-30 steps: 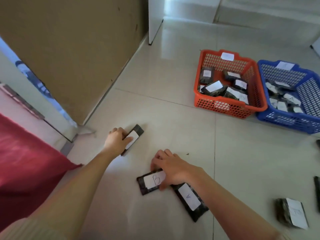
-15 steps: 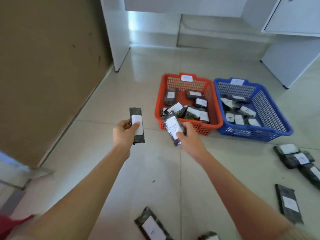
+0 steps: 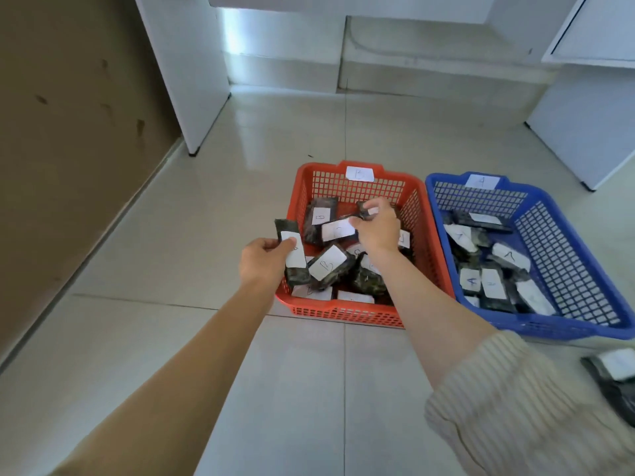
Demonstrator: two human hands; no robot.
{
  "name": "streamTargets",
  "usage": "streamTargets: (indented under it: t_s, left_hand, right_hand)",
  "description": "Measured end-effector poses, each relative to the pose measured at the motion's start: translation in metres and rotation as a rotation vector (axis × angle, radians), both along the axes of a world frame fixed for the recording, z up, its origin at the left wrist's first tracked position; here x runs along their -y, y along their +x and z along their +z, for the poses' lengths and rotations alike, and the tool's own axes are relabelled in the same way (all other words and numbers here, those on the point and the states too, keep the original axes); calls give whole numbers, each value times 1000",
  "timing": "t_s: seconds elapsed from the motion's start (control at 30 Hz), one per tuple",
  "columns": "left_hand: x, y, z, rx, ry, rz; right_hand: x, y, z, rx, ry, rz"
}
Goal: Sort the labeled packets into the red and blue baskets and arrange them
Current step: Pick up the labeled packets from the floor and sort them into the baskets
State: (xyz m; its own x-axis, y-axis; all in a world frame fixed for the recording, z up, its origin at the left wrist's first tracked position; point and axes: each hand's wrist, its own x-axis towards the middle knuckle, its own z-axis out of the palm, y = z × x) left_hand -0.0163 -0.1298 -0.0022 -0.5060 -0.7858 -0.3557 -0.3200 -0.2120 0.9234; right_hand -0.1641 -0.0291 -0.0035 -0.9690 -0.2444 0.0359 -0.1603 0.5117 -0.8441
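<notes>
The red basket point(image 3: 343, 314), tagged B on its far rim, holds several dark packets with white labels. Right of it stands the blue basket point(image 3: 584, 329), tagged A, also with several packets. My left hand point(image 3: 261, 262) grips a dark labeled packet point(image 3: 292, 255) upright over the red basket's left rim. My right hand point(image 3: 378, 228) is over the middle of the red basket. Its curled fingers pinch the end of another labeled packet point(image 3: 336, 230), which hangs just above the pile.
A loose packet point(image 3: 615, 376) lies on the tiled floor at the right edge, in front of the blue basket. White cabinets point(image 3: 584, 115) stand behind and to the right. A brown wall point(image 3: 68, 132) runs along the left.
Both hands lifted a packet off the floor and carried it forward to the red basket. The right hand now reaches inside the basket; the view has moved closer to the baskets.
</notes>
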Motion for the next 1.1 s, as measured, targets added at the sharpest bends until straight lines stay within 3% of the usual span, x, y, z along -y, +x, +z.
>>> streamTargets:
  t_s: [0.17,0.27,0.37,0.43,0.5,0.57,0.67,0.73,0.83,0.93,1.03,1.1]
  left_hand:
    - [-5,3,-4,15,-96,-28]
    - [-11,3,-1,45,-171,0]
    - [-32,-8,12,110,-361,62]
    - [-54,-23,25,54,-409,56]
    - [-80,-44,34,-12,-383,11]
    - [-107,-72,37,-45,-294,-58]
    - [-149,-112,32,-97,-124,-172]
    - [-178,-133,26,-102,-83,-275]
    - [-216,-155,17,-68,-100,-422]
    - [-241,-174,7,3,-143,-519]
    - [-259,-185,2,77,-235,-582]
    - [-265,-187,-1,123,-348,-629]
  right_hand:
    - [23,-11,-23,50,270,134]
    - [4,-16,-13,-6,299,180]
    - [-42,-23,8,-191,354,159]
    - [-86,-30,20,-378,442,154]
    - [-132,-40,27,-482,550,131]
    - [-182,-51,29,-469,727,55]
    - [-254,-60,21,-350,988,-110]
    - [-293,-61,11,-209,1054,-244]
    - [-328,-59,-2,-36,982,-382]
    - [-335,-56,-16,57,685,-415]
    - [-335,-55,-28,56,494,-446]
    - [-336,-58,-38,16,525,-414]
